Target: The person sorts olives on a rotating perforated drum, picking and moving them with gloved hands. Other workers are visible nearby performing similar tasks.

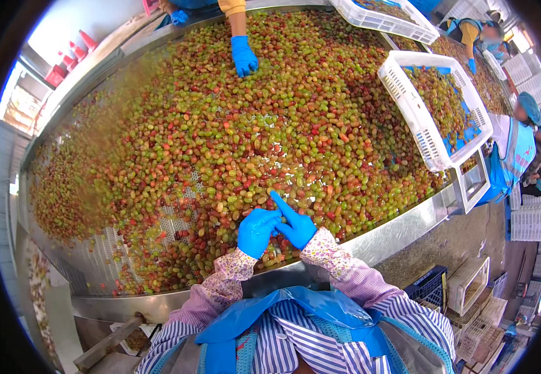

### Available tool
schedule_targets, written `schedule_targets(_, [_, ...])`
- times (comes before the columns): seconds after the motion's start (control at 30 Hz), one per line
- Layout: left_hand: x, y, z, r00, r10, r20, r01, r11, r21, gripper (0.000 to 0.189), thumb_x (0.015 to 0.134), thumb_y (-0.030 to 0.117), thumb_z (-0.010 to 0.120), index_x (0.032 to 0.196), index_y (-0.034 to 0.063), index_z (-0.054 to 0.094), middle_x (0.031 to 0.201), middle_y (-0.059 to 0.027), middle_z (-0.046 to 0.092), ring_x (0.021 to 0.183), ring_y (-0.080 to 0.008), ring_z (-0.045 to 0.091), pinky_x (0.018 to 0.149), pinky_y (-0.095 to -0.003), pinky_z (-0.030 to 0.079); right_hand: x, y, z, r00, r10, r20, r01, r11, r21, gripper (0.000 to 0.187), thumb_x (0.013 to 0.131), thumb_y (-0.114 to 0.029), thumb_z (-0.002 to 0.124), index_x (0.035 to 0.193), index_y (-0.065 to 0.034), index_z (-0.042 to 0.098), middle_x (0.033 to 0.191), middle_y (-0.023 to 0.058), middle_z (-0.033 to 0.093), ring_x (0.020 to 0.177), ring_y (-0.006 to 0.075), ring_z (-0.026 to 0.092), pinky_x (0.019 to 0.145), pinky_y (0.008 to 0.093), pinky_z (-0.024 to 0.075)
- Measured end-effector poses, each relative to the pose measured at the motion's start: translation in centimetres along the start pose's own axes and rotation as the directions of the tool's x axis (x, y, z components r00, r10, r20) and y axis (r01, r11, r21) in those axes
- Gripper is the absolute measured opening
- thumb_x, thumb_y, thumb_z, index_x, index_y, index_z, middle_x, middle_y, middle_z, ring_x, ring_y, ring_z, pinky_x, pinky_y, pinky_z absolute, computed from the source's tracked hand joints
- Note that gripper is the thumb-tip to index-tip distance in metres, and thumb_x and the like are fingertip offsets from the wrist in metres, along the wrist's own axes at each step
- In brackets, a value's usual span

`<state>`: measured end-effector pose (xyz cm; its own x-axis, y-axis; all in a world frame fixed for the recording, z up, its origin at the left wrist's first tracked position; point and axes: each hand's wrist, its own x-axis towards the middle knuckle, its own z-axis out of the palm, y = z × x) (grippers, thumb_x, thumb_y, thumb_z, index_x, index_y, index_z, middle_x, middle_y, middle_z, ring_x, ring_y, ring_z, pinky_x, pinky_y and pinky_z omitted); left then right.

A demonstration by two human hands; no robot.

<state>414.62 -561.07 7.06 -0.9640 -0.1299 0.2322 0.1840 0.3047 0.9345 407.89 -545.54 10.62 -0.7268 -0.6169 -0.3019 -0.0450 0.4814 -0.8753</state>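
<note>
Red and green grapes [251,154] lie loose in a thick layer over a perforated metal sorting table [172,229]. Both my hands wear blue gloves and meet just above the grapes at the near edge. My left hand [257,232] has its fingers bent against my right hand [294,223], around the middle of it. On my right hand the index finger points out over the grapes. Whether anything small sits between the touching fingers cannot be told.
Across the table a co-worker's gloved hand [244,57] touches the grapes. A white plastic crate [406,100] holding grapes rests on the right side, another crate [387,21] beyond it. The table's metal rim [392,238] runs before me. Co-workers stand at the right; stacked crates [469,285] are lower right.
</note>
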Motion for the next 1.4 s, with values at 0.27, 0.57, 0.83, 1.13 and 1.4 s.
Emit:
schedule_targets(0.27, [-0.3,2.8,-1.9,0.884,-0.466,-0.033,0.368,0.738,-0.565,0.028,0.104,0.023,0.052,0.117,0.0013,0.063,0.1,-0.0084,0.069,0.081,-0.0144,0.064,0.074,-0.0312,0.053,-1.9,-1.3,0.6,1.0,-0.017,0.016,0.004,0.808,0.589,0.057,0.103,-0.012,0.053,0.158,-0.02,0.038,0.106,0.0048,0.071,0.08,0.0135,0.071,0.066,0.0244,0.0543])
schedule_targets(0.57, [-1.9,4.4,-2.5,0.882,-0.445,0.152,0.454,0.72,-0.526,0.038,0.101,0.026,0.063,0.13,0.0022,0.061,0.096,-0.0066,0.067,0.076,-0.0158,0.067,0.07,-0.0297,0.056,-2.7,-1.8,2.1,0.997,-0.052,-0.051,0.052,0.999,-0.004,0.068,0.097,-0.022,0.061,0.158,-0.0181,0.033,0.086,0.0161,0.074,0.072,0.0285,0.075,0.067,0.041,0.0601])
schedule_targets(0.83, [-3.0,0.4,-1.1,0.775,-0.619,0.124,0.623,0.717,-0.313,0.017,0.101,0.02,0.064,0.101,0.004,0.068,0.084,-0.0056,0.062,0.063,-0.0166,0.059,0.057,-0.0283,0.049,-1.4,0.6,2.5,0.966,0.055,0.251,0.021,0.957,-0.288,0.046,0.098,-0.025,0.058,0.14,-0.0094,0.056,0.088,0.0133,0.075,0.067,0.0239,0.074,0.064,0.0385,0.0599])
schedule_targets(1.13, [-5.6,-3.5,-6.6,0.731,-0.638,0.243,0.55,0.339,-0.763,0.025,0.105,0.018,0.057,0.117,-0.0027,0.06,0.105,-0.0128,0.069,0.089,-0.0163,0.068,0.065,-0.0281,0.053,14.5,5.6,-21.0,0.828,0.046,-0.559,-0.33,0.846,-0.42,0.052,0.094,-0.026,0.07,0.141,-0.0086,0.057,0.124,0.0165,0.07,0.114,0.0338,0.067,0.102,0.042,0.0515])
schedule_targets(1.4, [-4.7,-4.7,-8.6,0.633,-0.774,-0.02,0.554,0.471,-0.686,0.025,0.101,0.02,0.064,0.111,-0.0027,0.064,0.1,-0.0145,0.072,0.077,-0.0181,0.068,0.065,-0.0309,0.056,21.7,11.9,-19.5,0.883,0.058,-0.465,-0.369,0.698,-0.613,0.039,0.097,-0.019,0.064,0.136,-0.0142,0.063,0.118,0.0204,0.07,0.109,0.0364,0.068,0.094,0.0457,0.0541])
